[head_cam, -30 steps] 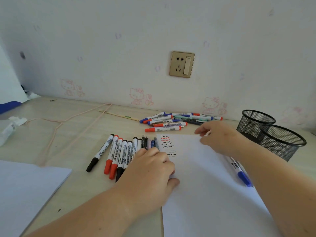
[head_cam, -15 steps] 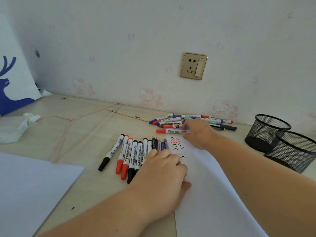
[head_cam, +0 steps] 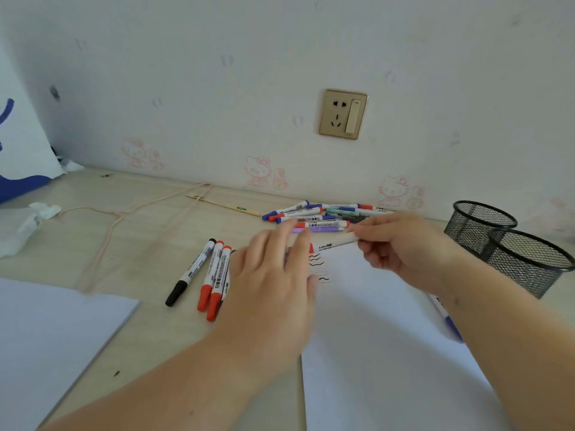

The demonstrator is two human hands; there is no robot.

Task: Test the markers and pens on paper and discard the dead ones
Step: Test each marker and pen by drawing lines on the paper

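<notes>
The right hand [head_cam: 401, 247] pinches a red-capped marker [head_cam: 334, 244] above the paper [head_cam: 389, 337]'s top edge. The left hand [head_cam: 273, 284], fingers extended and blurred, reaches for its cap and holds nothing. Several squiggles [head_cam: 319, 265] mark the paper; a row of tested markers [head_cam: 214, 275] lies left of it, an untested pile [head_cam: 320, 217] behind, so much remains.

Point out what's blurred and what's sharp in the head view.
Head view: the left hand is smeared by motion, fingertips ghosted; the right hand and the red-capped marker it pinches are only slightly soft; the wall socket and mesh cups look sharp.
</notes>
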